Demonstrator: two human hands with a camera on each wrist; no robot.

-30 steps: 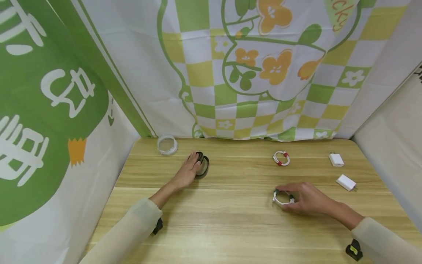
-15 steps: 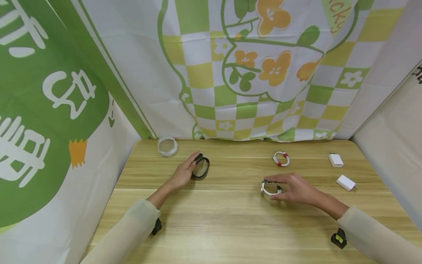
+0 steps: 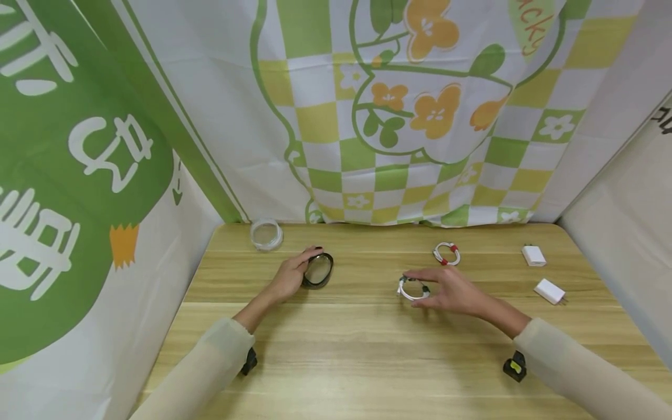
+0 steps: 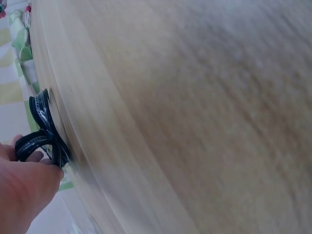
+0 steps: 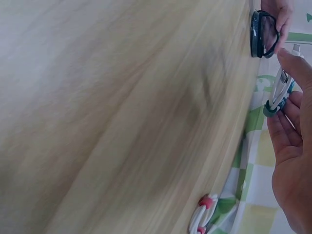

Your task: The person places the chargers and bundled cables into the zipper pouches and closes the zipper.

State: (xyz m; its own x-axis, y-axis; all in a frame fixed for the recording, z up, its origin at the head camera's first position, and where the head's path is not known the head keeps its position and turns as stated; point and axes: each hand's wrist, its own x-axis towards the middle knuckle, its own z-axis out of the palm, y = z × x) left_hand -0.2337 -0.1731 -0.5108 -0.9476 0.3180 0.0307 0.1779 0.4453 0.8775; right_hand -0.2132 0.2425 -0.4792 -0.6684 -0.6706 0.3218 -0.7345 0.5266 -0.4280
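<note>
My left hand [image 3: 286, 280] grips the left side of a coiled black cable [image 3: 330, 269] on the wooden table. In the left wrist view the coiled black cable [image 4: 43, 114] shows as two shiny loops, with thumb and fingers around the lower one. To the right, thumb and fingers of my right hand [image 3: 455, 290] pinch a white cable coil [image 3: 407, 293] with dark green ties, held over the table. The right wrist view shows this white cable coil [image 5: 279, 87] edge-on, with a metal plug end sticking up near the thumb.
A white cable coil with red ties [image 3: 455, 253] lies behind my right hand. Two white charger plugs [image 3: 534, 255] sit at the right of the table. At the back left is a pale, clear-looking coil [image 3: 266, 235]. A printed cloth [image 3: 367, 175] hangs along the table's back edge.
My right hand has carried the green-tied white cable coil leftward and slightly back. My left hand has gone from lying over the black cable to gripping its left side.
</note>
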